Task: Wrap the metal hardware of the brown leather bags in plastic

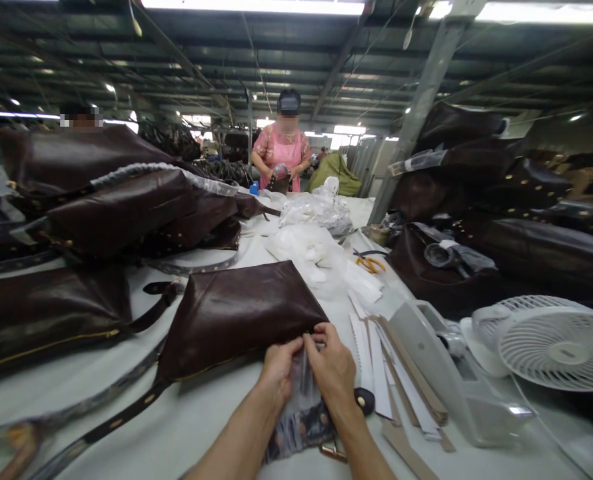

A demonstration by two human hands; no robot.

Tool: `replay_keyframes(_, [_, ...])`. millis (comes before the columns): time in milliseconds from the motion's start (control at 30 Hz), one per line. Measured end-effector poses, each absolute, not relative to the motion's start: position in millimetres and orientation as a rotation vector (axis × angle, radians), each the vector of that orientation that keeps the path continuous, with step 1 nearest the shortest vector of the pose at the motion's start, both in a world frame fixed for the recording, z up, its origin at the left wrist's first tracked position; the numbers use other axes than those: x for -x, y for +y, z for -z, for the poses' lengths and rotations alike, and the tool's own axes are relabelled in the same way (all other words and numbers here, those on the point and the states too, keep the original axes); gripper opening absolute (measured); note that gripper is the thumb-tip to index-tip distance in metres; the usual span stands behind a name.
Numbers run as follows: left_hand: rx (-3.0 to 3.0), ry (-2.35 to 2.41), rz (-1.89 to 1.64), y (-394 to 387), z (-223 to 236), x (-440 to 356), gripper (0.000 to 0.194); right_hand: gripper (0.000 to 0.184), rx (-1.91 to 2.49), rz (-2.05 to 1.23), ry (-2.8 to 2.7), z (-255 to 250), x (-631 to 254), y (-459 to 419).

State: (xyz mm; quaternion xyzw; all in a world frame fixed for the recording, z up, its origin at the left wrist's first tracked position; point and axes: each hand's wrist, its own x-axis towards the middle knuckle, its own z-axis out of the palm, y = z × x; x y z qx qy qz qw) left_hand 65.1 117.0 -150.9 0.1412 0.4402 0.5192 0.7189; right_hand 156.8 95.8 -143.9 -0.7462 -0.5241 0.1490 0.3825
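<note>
A dark brown leather bag (246, 310) with a zip along its near edge lies on the pale table. At its right end, my left hand (277, 372) and my right hand (334, 363) meet, thumbs and fingers pinching the top of a clear plastic sleeve (304, 381). The sleeve runs down between my forearms over the studded strap (302, 430), which ends near a brass buckle (332, 452). The strap's rounded dark tip (364, 401) shows beside my right wrist. My fingertips partly cover where the strap joins the bag.
Brown bags pile up at left (121, 210) and right (526, 240). Right of me lie card strips (406, 373), a grey tape dispenser (456, 380), a white fan (561, 343) and orange-handled scissors (370, 265). Plastic wrap (311, 247) lies ahead; a person in pink (282, 157) stands beyond.
</note>
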Motion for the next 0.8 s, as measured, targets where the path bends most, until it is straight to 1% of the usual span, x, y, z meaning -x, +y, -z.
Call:
replay_keyframes(100, [-0.34,0.958,-1.131,116,152,-65,0.012,0.024,1.896,-0.386,-1.303,147,-156,102])
replay_keyframes(200, [-0.384,0.952,-1.1,114,152,-63,0.019,0.026,1.795,-0.464,-1.262,149,-158,104])
replay_keyframes(367, [-0.445,0.991,-1.028,103,152,-59,0.008,0.032,1.59,-0.784,-1.098,147,-165,87])
replay_keyframes(467, [-0.494,0.996,-0.928,90,150,-60,0.009,0.036,1.503,-0.925,-0.958,146,-171,63])
replay_keyframes(633, [-0.578,0.966,-0.744,62,139,-55,0.012,0.038,1.5,-0.911,-0.815,148,-173,25])
replay_keyframes(800, [-0.653,0.968,-0.59,35,137,-34,0.024,0.03,1.498,-0.824,-0.821,150,-164,10])
